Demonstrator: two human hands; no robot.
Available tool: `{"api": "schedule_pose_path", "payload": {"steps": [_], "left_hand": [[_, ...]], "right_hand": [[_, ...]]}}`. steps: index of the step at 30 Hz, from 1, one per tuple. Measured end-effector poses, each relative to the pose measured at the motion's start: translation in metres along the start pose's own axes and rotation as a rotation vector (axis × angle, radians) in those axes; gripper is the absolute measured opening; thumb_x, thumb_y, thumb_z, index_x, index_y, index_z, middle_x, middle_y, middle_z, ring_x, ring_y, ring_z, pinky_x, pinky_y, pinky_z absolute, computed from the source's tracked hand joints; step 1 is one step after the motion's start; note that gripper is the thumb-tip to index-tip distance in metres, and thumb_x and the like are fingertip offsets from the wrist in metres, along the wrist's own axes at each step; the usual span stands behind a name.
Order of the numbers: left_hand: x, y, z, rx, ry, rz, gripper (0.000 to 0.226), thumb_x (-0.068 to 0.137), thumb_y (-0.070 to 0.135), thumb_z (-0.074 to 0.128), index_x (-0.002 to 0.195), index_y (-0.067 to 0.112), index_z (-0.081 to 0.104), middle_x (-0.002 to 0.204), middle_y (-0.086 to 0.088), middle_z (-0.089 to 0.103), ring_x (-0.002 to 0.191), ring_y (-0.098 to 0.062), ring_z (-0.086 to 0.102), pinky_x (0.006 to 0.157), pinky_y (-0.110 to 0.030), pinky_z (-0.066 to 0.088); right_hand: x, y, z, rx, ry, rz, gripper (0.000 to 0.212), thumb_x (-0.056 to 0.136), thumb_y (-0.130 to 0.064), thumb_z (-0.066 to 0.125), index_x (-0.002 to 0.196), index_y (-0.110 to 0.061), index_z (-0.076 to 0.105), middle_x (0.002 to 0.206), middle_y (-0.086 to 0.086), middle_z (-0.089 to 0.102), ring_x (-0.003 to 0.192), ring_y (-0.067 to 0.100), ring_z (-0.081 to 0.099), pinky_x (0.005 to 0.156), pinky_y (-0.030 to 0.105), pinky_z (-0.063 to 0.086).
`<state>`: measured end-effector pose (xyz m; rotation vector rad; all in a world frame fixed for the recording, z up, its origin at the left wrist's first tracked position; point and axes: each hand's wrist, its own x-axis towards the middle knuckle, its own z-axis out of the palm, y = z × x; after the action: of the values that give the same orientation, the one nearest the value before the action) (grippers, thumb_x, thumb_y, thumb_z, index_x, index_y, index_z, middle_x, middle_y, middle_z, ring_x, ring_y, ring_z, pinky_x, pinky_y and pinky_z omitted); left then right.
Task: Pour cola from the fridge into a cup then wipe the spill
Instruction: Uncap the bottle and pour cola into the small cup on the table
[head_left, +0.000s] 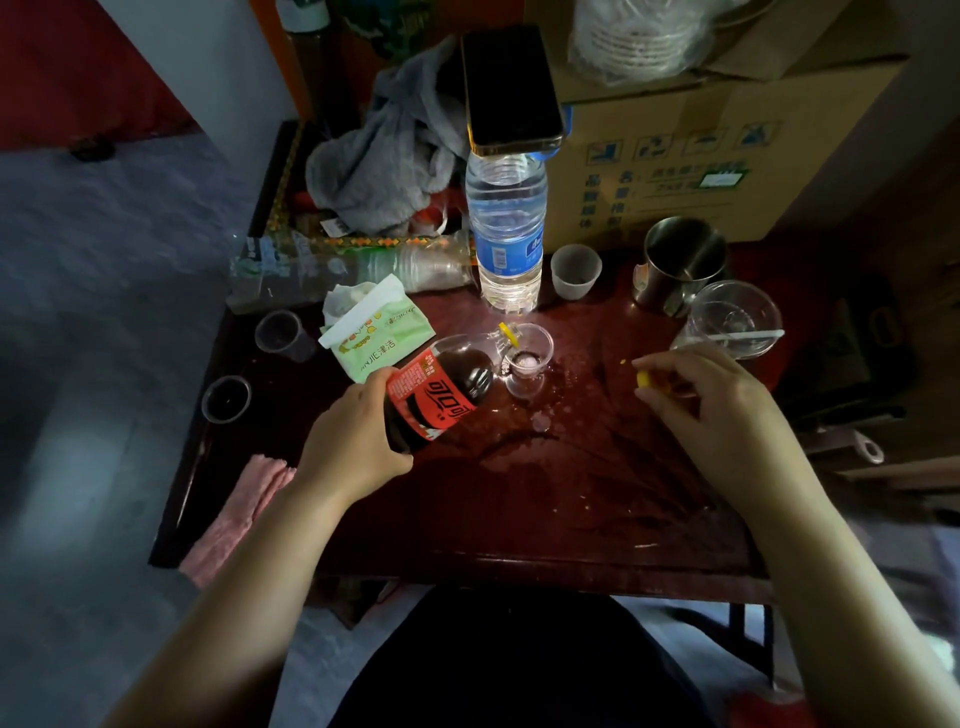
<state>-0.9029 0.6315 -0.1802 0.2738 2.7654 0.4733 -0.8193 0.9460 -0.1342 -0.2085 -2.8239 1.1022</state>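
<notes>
Dark cloth on the person's lap (498, 670) fills the bottom of the view, just below the near edge of a dark red, glossy table (519, 509). A pink ribbed rag (239, 514) hangs over the table's left edge. Wet patches and droplets of a spill (524, 447) shine on the wood at the middle.

The left hand (358, 441) is wrapped around the base of a plastic cola bottle (441, 395) with a red label, tipped so its neck points into a small clear cup (530, 356) at the table's centre; pale foam sits in the cup. The right hand (722, 405) hovers over the right side, its fingers pinching a small yellow cap (643, 378).

Two dark little cups (280, 335) stand near the left edge, a soft green tissue pack (374, 332) beside them. Farther back stand a ribbed water bottle (506, 228) with a phone (511, 88) on top, a frosted cup (575, 270), a steel mug (680, 260) and a clear bowl (735, 319). A cardboard box (727, 156) and a grey towel (384, 156) lie behind.
</notes>
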Motion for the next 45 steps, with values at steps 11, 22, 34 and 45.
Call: {"api": "schedule_pose_path", "payload": {"steps": [11, 22, 34, 45], "left_hand": [[0.005, 0.002, -0.006, 0.121, -0.005, 0.004, 0.091, 0.062, 0.027, 0.080, 0.139, 0.023, 0.030, 0.115, -0.004, 0.055, 0.099, -0.024, 0.059, 0.078, -0.040, 0.051], [0.011, -0.001, -0.006, 0.157, -0.002, 0.022, 0.093, 0.061, 0.027, 0.080, 0.139, 0.023, 0.030, 0.114, -0.004, 0.055, 0.100, -0.024, 0.058, 0.080, -0.040, 0.050], [0.014, -0.002, -0.009, 0.204, -0.005, 0.025, 0.094, 0.060, 0.030, 0.080, 0.140, 0.024, 0.031, 0.110, -0.003, 0.056, 0.097, -0.024, 0.059, 0.076, -0.038, 0.051], [0.016, -0.003, -0.007, 0.214, -0.020, 0.026, 0.095, 0.059, 0.031, 0.082, 0.139, 0.025, 0.031, 0.112, -0.003, 0.056, 0.098, -0.023, 0.059, 0.080, -0.042, 0.053]], "right_hand": [[-0.006, 0.004, 0.006, -0.020, -0.027, 0.044, 0.025, 0.085, -0.023, 0.066, 0.109, -0.020, 0.067, 0.106, -0.008, 0.059, 0.094, 0.007, 0.056, 0.079, 0.011, 0.039], [-0.006, 0.002, 0.009, -0.009, -0.014, 0.038, 0.023, 0.085, -0.022, 0.066, 0.108, -0.020, 0.067, 0.103, -0.008, 0.060, 0.089, 0.008, 0.056, 0.076, 0.012, 0.039], [-0.009, 0.003, 0.013, -0.009, -0.002, 0.036, 0.023, 0.084, -0.023, 0.067, 0.107, -0.019, 0.068, 0.102, -0.007, 0.061, 0.089, 0.008, 0.057, 0.079, 0.021, 0.045], [-0.011, 0.005, 0.010, 0.004, -0.006, 0.048, 0.023, 0.085, -0.025, 0.066, 0.107, -0.020, 0.067, 0.102, -0.008, 0.060, 0.091, 0.008, 0.057, 0.083, 0.026, 0.048]]}}
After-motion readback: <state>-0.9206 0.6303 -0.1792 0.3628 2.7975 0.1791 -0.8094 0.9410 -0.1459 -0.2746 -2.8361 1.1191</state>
